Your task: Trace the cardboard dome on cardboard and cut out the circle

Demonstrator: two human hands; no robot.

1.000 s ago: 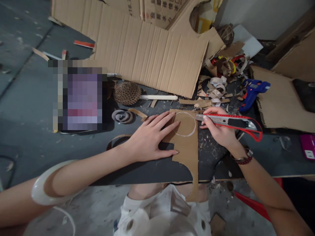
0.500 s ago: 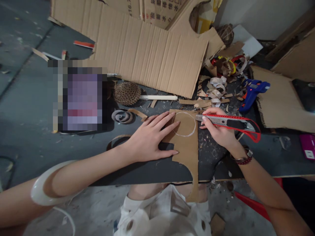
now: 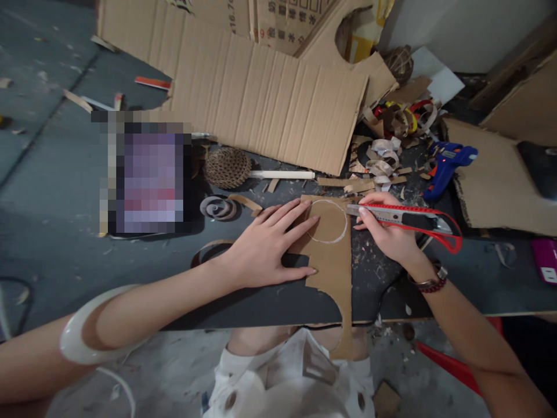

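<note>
A brown piece of cardboard [image 3: 329, 264] lies on the dark tabletop, its narrow lower end reaching past the front edge over my lap. Drawn on its upper part is a white circle. My left hand [image 3: 272, 247] rests flat on the cardboard's left side, fingers spread, with two fingertips by the circle's left edge. In my right hand [image 3: 385, 229] is a red utility knife [image 3: 404, 215], gripped near its front between thumb and fingers. Its blade end points left and sits at the circle's right edge, by the cardboard's right border; whether the blade touches the cardboard I cannot tell.
Behind the hands lies a large corrugated cardboard sheet [image 3: 261, 98]. A ball of rolled cardboard [image 3: 227, 167], a white pen [image 3: 287, 174] and a coiled strip [image 3: 217, 206] are nearby. Right of centre are paper scraps [image 3: 383, 157] and a blue glue gun [image 3: 450, 165]. A blurred-out screen [image 3: 152, 180] stands left.
The whole view has shifted very slightly. Both hands, the utility knife and the cardboard keep the same places relative to each other.
</note>
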